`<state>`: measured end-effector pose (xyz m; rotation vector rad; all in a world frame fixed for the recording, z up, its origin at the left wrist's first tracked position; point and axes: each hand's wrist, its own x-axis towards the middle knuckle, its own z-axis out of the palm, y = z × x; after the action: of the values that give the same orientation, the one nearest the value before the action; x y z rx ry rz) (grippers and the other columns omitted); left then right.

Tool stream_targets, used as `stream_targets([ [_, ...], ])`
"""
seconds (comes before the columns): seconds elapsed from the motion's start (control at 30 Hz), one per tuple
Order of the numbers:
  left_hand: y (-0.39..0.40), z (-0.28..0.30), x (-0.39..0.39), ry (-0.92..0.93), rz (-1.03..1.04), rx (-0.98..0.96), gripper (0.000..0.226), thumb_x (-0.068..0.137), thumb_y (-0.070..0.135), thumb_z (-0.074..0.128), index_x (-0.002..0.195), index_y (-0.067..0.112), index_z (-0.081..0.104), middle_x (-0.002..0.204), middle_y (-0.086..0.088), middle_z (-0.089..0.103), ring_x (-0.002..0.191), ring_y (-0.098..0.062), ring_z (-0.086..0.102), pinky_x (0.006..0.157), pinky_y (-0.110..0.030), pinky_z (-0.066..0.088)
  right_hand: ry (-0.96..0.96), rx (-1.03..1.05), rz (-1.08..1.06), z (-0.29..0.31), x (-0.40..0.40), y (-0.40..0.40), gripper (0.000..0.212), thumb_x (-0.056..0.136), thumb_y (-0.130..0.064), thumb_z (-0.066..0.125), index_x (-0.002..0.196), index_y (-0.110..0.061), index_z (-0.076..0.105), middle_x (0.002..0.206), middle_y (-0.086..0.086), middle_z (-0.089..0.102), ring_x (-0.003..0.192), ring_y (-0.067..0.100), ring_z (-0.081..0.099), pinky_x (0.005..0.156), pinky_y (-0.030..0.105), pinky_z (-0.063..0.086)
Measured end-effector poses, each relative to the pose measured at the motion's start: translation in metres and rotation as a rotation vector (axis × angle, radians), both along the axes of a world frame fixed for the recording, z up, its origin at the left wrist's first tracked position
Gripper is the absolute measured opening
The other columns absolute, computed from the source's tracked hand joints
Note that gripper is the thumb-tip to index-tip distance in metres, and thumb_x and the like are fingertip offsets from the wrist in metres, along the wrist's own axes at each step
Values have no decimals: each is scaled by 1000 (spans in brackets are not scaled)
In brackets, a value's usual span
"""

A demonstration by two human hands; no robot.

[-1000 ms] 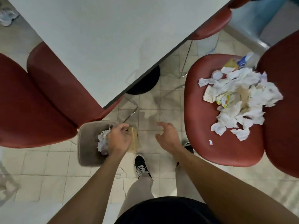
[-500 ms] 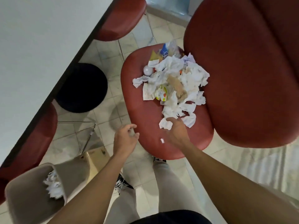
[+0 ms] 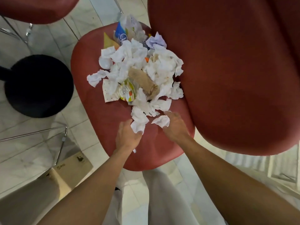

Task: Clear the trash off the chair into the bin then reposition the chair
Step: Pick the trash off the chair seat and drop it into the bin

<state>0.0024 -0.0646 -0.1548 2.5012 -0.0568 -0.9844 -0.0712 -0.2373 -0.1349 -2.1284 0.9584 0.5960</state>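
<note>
The red chair seat (image 3: pixel 100 124) in the middle of the head view carries a heap of trash (image 3: pixel 138 73): several crumpled white tissues, a brown paper bag, a printed lid and blue wrappers. At the heap's near edge my left hand (image 3: pixel 128 138) grips a crumpled white tissue (image 3: pixel 138 122). Just right of it, my right hand (image 3: pixel 176 127) pinches a smaller tissue wad (image 3: pixel 161 121). The chair's red backrest (image 3: pixel 235 70) rises on the right. Only the grey-brown wall of the bin (image 3: pixel 29 195) shows, at the bottom left corner.
A black round table base (image 3: pixel 37 85) stands on the tiled floor left of the chair. Another red chair (image 3: pixel 32 10) and chrome legs (image 3: pixel 61 143) are at the left. A cardboard box (image 3: pixel 71 166) lies beside the bin. My legs stand below the seat.
I have turned from the bin to the chair. Both hands moved onto the near edge of the trash heap and each closed on a tissue.
</note>
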Motion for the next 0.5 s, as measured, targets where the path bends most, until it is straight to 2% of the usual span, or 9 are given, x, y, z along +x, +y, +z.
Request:
stream_targets([
  [0.17, -15, -26, -2, 2, -24, 108, 65, 70, 41, 78, 124, 16, 51, 120, -8, 48, 112, -29, 54, 87, -42, 47, 39, -3, 23, -35, 4, -5, 63, 85, -12, 61, 142, -30, 40, 151, 5, 27, 133, 24, 40, 106, 36, 39],
  [0.27, -14, -37, -4, -8, -29, 96, 47, 75, 26, 75, 116, 13, 56, 114, -8, 51, 106, -28, 55, 86, -40, 47, 68, -16, 40, -49, 1, -2, 55, 86, -7, 57, 138, -25, 46, 152, 3, 25, 130, 26, 44, 103, 35, 41],
  [0.4, -4, -38, -2, -13, -11, 49, 3, 79, 12, 64, 80, 10, 66, 80, -6, 64, 77, -26, 63, 66, -32, 48, 87, -106, 57, -52, -3, 6, 39, 86, 1, 48, 121, -12, 60, 130, 10, 50, 114, 32, 54, 96, 37, 46],
  [0.5, 4, -23, -3, 6, 13, 4, 9, 80, 7, 62, 72, 8, 67, 68, -3, 65, 68, -23, 63, 63, -30, 47, 195, -124, 117, -44, -6, 14, 34, 87, 2, 45, 113, -8, 65, 118, 14, 63, 107, 32, 60, 90, 35, 49],
])
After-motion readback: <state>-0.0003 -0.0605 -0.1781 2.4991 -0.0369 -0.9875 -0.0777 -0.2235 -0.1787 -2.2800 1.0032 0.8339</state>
